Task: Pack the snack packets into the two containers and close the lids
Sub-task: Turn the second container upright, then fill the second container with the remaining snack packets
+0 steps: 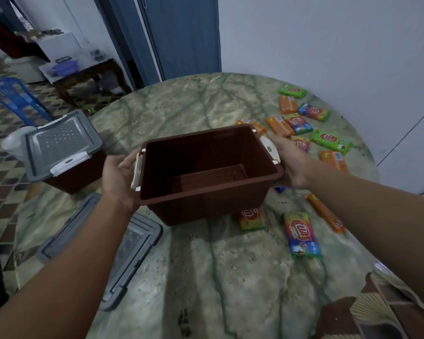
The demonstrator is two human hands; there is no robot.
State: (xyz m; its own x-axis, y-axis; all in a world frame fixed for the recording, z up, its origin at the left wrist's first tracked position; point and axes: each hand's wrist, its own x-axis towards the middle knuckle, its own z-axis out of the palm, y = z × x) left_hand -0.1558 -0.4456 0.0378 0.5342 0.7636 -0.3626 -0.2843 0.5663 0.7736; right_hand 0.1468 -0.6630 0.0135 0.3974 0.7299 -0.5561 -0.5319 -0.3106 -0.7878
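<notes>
Brown container (206, 172), lidless, between both hands, left hand (119, 177) and right hand (291, 165) gripping its ends.

Hidden, cropped and unreadable parts around the open brown container

The brown container (206, 172) covers the fingertips of the left hand (119, 178) and the right hand (288, 165), so their grip underneath cannot be told; it also hides most of one snack packet (252, 219) and nearly all of a blue item (279, 190) near the right wrist. The left arm crosses the loose grey lid (132, 243) on the table. The second container (66, 150) shows little below its lid. Small print on the packets is unreadable. A patterned object (382, 311) is cut off at the lower right corner.
</notes>
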